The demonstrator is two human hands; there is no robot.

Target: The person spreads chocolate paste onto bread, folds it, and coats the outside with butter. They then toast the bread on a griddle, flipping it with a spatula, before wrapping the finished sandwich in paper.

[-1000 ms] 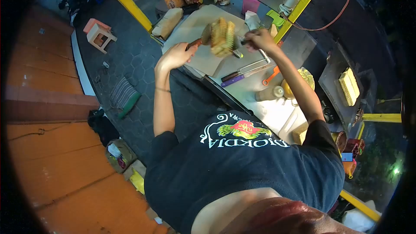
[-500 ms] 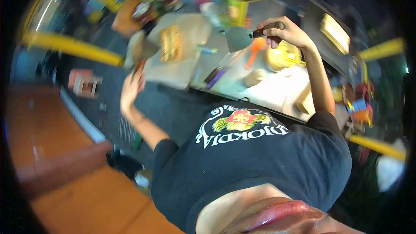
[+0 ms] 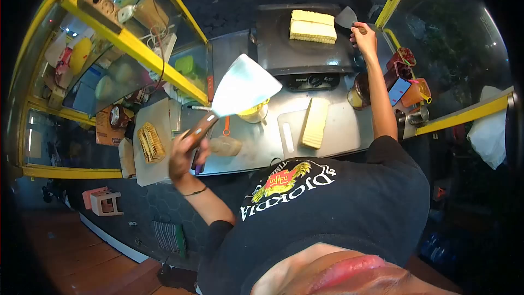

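- The griddle (image 3: 273, 43) bore the bread (image 3: 313, 27); shoving could have slid it off.
- My left hand (image 3: 188, 155), curled round a raised spatula (image 3: 243, 84), risked knocks by swinging wide.
- My right hand (image 3: 364, 39) clasped a turner (image 3: 345, 17) beside the bread; jabbing risked tears.

The person's 1 left hand (image 3: 188, 158) and 1 right hand (image 3: 364, 39) grip 2 spatulas (image 3: 243, 88), 1 each. Bread portions (image 3: 315, 123) number 3: 1 on the 1 griddle (image 3: 273, 46), 1 on the 1 white cutting board (image 3: 344, 131) and 1 on brown paper (image 3: 154, 113). 1 phone (image 3: 399, 92) shows too.
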